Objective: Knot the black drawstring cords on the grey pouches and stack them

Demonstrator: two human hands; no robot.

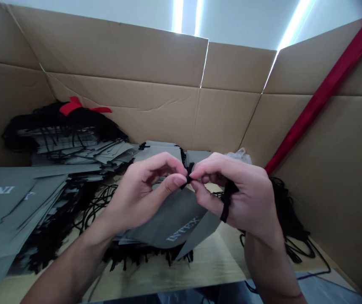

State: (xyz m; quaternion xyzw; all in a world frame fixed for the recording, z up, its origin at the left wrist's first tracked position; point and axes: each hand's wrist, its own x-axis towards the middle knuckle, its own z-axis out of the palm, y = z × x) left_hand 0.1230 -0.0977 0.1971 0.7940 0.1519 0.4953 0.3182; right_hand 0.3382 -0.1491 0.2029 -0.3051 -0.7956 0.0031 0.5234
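Observation:
My left hand (149,190) and my right hand (239,190) meet at the middle of the view. Between their thumbs and forefingers they pinch a black cord (189,176). More of the black cord loops through my right hand, and an end hangs below its fingers. Just beneath the hands lies a grey sheet (168,219) printed with INTEX. Whether the pinched cord is attached to that sheet is hidden by my fingers.
At left lie grey INTEX pieces (6,211) edged with black cords. Behind them rises a pile (73,131) topped by red strips (71,105). Black cords (282,207) lie at right. Cardboard walls (136,97) enclose the table (214,266); a red band (320,97) crosses the right one.

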